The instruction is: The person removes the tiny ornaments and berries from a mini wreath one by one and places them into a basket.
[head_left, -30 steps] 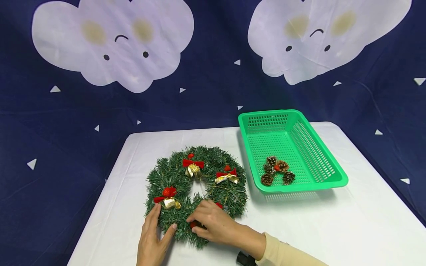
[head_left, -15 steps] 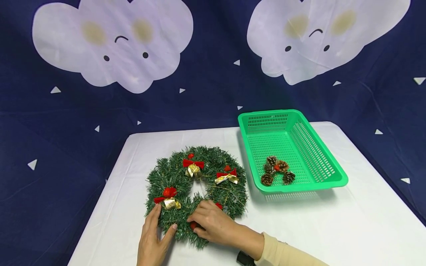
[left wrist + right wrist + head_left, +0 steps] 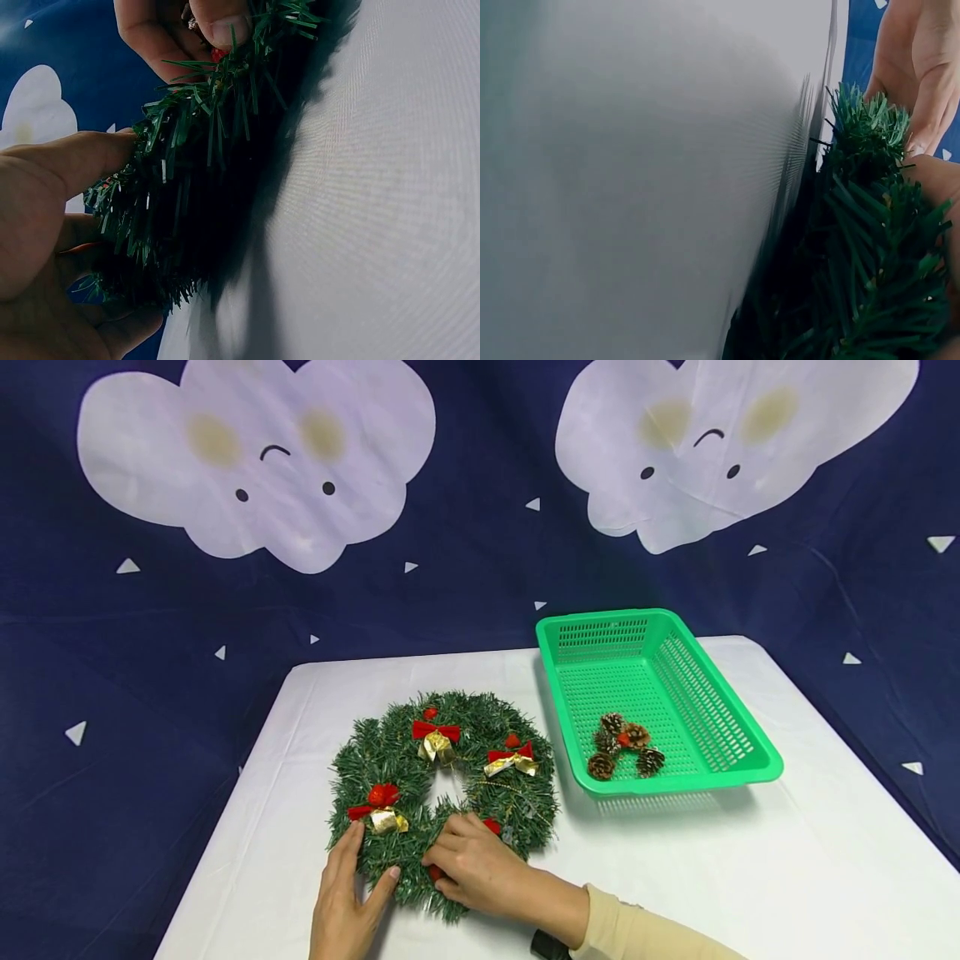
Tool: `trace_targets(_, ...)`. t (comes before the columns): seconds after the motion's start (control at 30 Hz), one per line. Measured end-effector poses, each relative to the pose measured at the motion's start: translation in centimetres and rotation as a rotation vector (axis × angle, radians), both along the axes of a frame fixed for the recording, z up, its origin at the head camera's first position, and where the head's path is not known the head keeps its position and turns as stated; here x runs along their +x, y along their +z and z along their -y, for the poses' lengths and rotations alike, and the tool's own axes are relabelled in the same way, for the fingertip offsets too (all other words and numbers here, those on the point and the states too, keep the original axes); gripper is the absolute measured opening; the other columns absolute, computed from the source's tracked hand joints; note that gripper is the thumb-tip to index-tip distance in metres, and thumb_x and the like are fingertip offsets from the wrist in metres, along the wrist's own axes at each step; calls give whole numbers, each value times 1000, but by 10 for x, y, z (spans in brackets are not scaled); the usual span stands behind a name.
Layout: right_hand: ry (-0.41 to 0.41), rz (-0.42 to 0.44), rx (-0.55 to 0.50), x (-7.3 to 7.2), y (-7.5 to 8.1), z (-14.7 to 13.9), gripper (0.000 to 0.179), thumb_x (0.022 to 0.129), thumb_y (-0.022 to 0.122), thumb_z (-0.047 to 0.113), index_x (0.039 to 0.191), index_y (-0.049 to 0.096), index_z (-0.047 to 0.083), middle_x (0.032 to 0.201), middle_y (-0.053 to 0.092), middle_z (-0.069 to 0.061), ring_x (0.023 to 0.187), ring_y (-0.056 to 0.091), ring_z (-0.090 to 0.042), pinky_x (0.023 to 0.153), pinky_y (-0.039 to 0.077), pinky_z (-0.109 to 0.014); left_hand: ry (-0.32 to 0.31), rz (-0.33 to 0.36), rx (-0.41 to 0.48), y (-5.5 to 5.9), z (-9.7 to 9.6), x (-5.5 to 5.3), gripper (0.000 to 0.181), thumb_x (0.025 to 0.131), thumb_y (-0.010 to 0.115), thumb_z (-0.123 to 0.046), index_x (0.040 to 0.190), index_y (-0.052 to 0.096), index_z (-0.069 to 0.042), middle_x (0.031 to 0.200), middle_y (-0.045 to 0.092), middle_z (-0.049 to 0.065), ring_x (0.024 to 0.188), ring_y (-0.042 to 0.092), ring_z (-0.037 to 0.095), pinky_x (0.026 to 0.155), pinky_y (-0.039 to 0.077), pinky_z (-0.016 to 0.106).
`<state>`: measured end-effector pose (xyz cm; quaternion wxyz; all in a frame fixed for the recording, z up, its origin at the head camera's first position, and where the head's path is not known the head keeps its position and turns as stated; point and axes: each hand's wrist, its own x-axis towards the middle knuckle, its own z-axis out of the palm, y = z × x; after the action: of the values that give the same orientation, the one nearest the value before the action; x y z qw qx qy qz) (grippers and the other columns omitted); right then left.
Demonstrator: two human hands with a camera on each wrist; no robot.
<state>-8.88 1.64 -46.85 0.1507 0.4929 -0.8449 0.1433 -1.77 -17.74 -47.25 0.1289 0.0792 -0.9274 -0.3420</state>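
Observation:
A green tinsel Christmas wreath point(image 3: 375, 760) lies on the white table, dressed with red-and-gold bows point(image 3: 435, 739) and red berries. My left hand point(image 3: 348, 893) grips its near-left edge, thumb at the front and fingers around the side, as the left wrist view shows. At the wreath's near side, my right hand point(image 3: 476, 868) pinches a pine cone ornament point(image 3: 192, 21) with a red part point(image 3: 435, 872) against the greenery. The fingers hide most of this ornament. In the right wrist view, the wreath's underside point(image 3: 870, 277) shows dark beside the tabletop.
Right of the wreath stands a green plastic basket point(image 3: 693, 693) with several pine cones point(image 3: 649, 762) and a red berry at its near end. A black object point(image 3: 549, 945) sits by the right wrist. Behind the table hangs a dark blue cloud-print cloth point(image 3: 480, 577).
My right fingers have shifted slightly over the red part, covering more of it. The left hand, wreath and basket stay put.

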Motion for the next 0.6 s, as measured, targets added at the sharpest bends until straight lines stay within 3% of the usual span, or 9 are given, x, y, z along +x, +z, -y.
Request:
trace_targets(0.37, 7, 46, -40, 1, 0, -1, 19, 79, 75, 27, 96, 69, 23, 91, 68, 13, 88, 48, -5, 83, 44, -25, -6, 33, 13, 1, 0, -1, 74, 85, 70, -32, 146, 35, -9, 148, 37, 14, 131, 38, 39, 97, 39, 60)
trace_targets(0.6, 32, 174, -152, 0, 2, -3, 18, 79, 75, 27, 95, 71, 21, 87, 68, 13, 87, 50, -4, 81, 43, -21, -9, 48, 8, 2, 0, -1, 75, 86, 69, -33, 147, 33, -9, 149, 35, 13, 131, 37, 40, 96, 39, 62)
